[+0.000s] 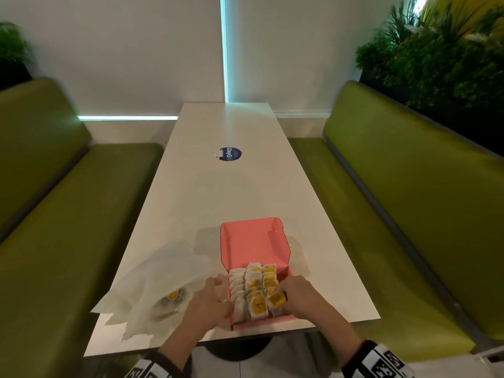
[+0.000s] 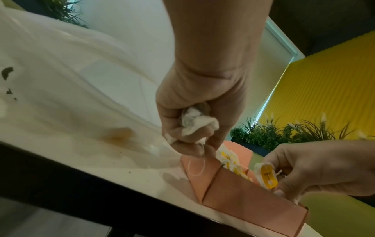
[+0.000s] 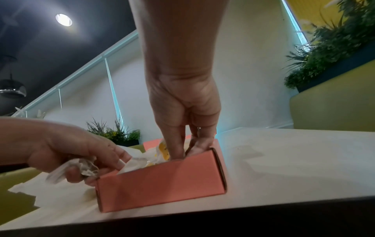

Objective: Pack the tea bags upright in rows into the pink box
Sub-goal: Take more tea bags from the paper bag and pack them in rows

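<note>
A long white table (image 1: 223, 186) is standing between two green benches (image 1: 62, 214), with a round blue sticker (image 1: 230, 154) lying near its middle. A crumpled white plastic bag (image 1: 161, 285) is lying at the near left of the table, a yellow-tagged packet showing through it. The pink box (image 1: 255, 324) is sitting at the near edge, just right of the bag, its lid (image 1: 252, 241) standing open toward the far side. Tea bags (image 1: 253, 287) are standing upright in three rows inside, filling most of the box. The left hand (image 2: 201, 102) is curling its fingers around a wad of crumpled white material (image 2: 198, 122), probably tea bags, while touching the box's left wall. The right hand (image 3: 187, 112) is reaching down into the near right corner of the box, fingers straight, pressing against a yellow-tagged tea bag (image 1: 276, 300) at the front of the right row.
</note>
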